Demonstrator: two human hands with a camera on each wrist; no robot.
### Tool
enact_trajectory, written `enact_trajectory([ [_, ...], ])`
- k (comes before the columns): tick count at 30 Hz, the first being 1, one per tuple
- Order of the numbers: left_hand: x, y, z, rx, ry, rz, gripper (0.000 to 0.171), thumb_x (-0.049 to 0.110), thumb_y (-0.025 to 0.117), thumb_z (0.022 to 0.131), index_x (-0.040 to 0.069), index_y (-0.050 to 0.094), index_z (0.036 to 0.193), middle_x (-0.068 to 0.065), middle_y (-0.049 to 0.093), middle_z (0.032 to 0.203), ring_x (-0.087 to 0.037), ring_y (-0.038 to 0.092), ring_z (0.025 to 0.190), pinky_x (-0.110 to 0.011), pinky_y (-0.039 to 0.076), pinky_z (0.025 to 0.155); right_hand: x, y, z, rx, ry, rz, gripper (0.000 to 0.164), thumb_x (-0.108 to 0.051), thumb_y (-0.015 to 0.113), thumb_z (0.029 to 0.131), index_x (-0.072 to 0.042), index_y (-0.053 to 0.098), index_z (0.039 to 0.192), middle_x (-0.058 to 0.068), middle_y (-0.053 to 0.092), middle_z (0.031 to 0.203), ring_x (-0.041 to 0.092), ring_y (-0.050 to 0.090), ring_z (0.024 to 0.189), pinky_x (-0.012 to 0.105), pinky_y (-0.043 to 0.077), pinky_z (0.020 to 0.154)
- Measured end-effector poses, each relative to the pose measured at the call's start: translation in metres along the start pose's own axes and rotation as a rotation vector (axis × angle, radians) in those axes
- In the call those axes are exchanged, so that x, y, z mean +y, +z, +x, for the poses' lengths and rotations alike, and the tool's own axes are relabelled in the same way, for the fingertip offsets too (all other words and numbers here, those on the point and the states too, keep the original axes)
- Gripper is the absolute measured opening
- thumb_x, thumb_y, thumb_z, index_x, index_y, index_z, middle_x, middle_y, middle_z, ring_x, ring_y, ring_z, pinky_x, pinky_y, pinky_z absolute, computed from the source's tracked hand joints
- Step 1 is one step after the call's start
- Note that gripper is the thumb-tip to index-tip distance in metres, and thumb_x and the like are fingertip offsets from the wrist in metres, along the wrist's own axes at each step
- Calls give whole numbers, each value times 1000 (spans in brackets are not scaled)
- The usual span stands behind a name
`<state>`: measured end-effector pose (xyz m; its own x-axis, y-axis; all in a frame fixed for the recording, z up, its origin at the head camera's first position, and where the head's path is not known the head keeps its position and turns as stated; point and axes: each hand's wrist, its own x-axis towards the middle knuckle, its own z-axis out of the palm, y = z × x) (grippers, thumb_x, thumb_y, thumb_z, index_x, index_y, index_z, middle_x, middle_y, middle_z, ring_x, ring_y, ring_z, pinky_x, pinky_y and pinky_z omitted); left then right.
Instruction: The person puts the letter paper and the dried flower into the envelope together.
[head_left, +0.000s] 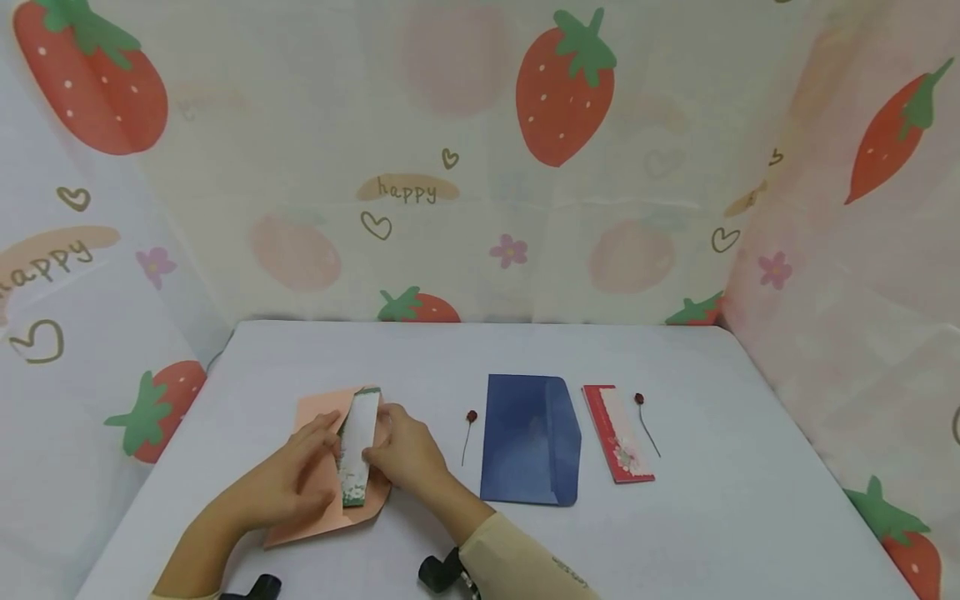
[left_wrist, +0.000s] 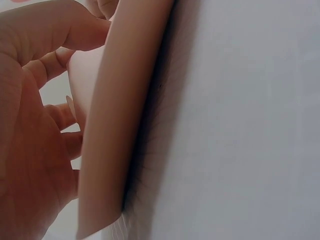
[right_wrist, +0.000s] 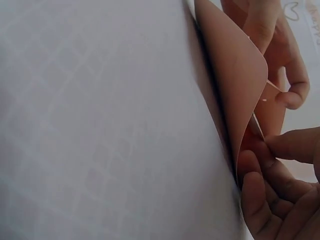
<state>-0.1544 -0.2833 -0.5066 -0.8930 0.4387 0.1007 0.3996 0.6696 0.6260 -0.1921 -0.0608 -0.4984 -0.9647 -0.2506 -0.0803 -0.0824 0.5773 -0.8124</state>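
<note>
- Strawberry-print cloth (head_left: 465, 108) backs a white table (head_left: 720, 517).
- At the table's nine o'clock, the left hand (head_left: 296, 471) pinches a peach envelope (head_left: 322, 523) at its mouth.
- There, the right hand (head_left: 412, 450) pinches a floral card (head_left: 362, 437).
- Likely inserting the card; next calls for a level push toward nine o'clock.

White table (head_left: 735, 483), peach envelope (left_wrist: 117, 115), blue envelope (head_left: 517, 442)

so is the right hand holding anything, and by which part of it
The right hand pinches the narrow white floral card with green ends by its right long edge, at the opening of the peach paper envelope.
</note>
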Motion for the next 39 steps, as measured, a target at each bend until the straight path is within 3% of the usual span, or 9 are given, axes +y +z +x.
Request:
enact_trajectory([
  [11, -1, 0, 1, 10, 14, -15, 51, 14, 81, 73, 26, 53, 113, -16, 31, 165, -51, 19, 153, -75, 26, 111, -5, 2, 3, -33, 3, -58, 67, -18, 81, 85, -17, 53, 146, -7, 61, 60, 8, 57, 50, 25, 45, 48],
  [18, 0, 0, 0, 7, 14, -23, 51, 14, 82, 74, 24, 52, 113, -15, 31, 165, -53, 18, 152, -75, 26, 112, -5, 3, 5, -56, 16, -87, 65, -24, 84, 84, -19, 57, 142, -9, 64, 68, 8, 57, 54, 25, 45, 49],
  [23, 0, 0, 0, -1, -5, -33, 52, 13, 83, 73, 24, 52, 113, -13, 30, 166, -51, 18, 153, -74, 25, 113, -6, 3, 8, -76, 19, -83, 61, -29, 81, 88, -20, 55, 143, -7, 63, 72, 10, 57, 50, 26, 46, 45],
  [29, 0, 0, 0, -3, -18, -45, 52, 12, 83, 73, 23, 52, 113, -13, 30, 166, -48, 17, 154, -73, 24, 114, -5, 6, 11, -93, 11, -33, 63, -17, 78, 89, -19, 51, 146, -5, 61, 65, 11, 57, 44, 27, 45, 40],
  [39, 0, -2, -2, 0, 0, -39, 51, 11, 82, 74, 23, 51, 113, -14, 29, 166, -48, 18, 154, -74, 26, 113, -6, 9, 13, -99, -21, -49, 63, -24, 81, 88, -20, 53, 145, -9, 62, 68, 8, 58, 50, 25, 45, 47],
])
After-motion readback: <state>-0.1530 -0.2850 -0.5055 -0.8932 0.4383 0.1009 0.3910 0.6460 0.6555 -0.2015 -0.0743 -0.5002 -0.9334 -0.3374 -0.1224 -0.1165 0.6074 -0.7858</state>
